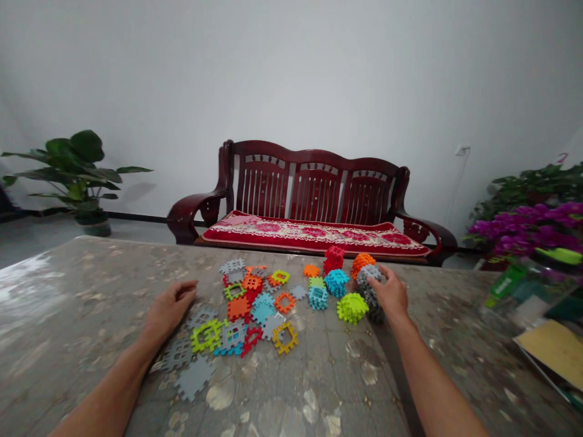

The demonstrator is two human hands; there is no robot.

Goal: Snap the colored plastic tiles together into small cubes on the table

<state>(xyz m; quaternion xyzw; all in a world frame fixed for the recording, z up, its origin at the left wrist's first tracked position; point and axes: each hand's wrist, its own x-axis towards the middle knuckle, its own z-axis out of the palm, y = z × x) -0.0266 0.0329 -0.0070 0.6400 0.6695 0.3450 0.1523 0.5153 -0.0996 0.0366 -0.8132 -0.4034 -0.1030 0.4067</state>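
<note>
My left hand (pixel 169 308) rests on the table left of a loose spread of interlocking plastic tiles. Its fingers are loosely bent, with a gap at the thumb and nothing visible in them. Closest to it are grey window tiles (pixel 200 315) and a lime green frame tile (pixel 206 335). On the right, my right hand (pixel 390 294) grips the side of a stack of grey tiles (pixel 370 280); its palm side is partly hidden. Around that stack stand a lime green stack (pixel 352 308), a blue stack (pixel 336 283), an orange stack (pixel 362 264) and a red stack (pixel 334 259).
The patterned table (pixel 291 406) carries everything. Light blue tiles (pixel 317 297) lie left of the stacks, and a yellow frame tile (pixel 285 338) lies at the spread's front. Clear containers, a green box (pixel 504 283) and purple flowers (pixel 523 230) are at right. A wooden bench (pixel 314 188) stands behind.
</note>
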